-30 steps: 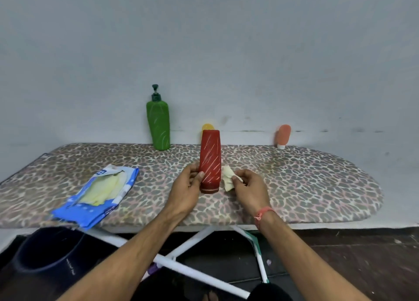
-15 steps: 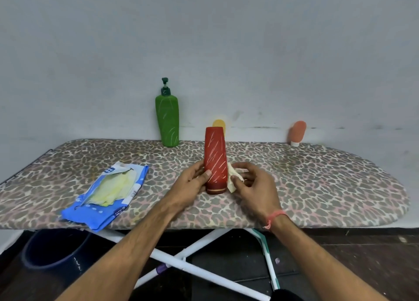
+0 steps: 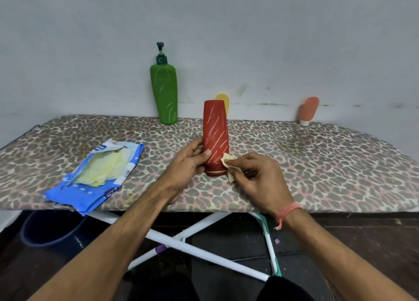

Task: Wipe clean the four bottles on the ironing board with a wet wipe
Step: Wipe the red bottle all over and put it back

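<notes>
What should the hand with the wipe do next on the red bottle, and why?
Probably slide the wet wipe up the red bottle. The right hand pinches it against the bottle's lower right side, white streaks run up the bottle above it, and the left hand grips the bottle upright on the ironing board.

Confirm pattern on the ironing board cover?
Leopard-style spots, brown and grey on a pale ground, across the ironing board cover; head view shows it.

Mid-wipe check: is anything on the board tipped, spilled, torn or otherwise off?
No spill shows. The wet wipe pack lies torn open, sheets exposed, overhanging the ironing board front edge. The red bottle, green pump bottle and orange bottle carry pale streaks or lean slightly; the yellow bottle is mostly hidden.
</notes>
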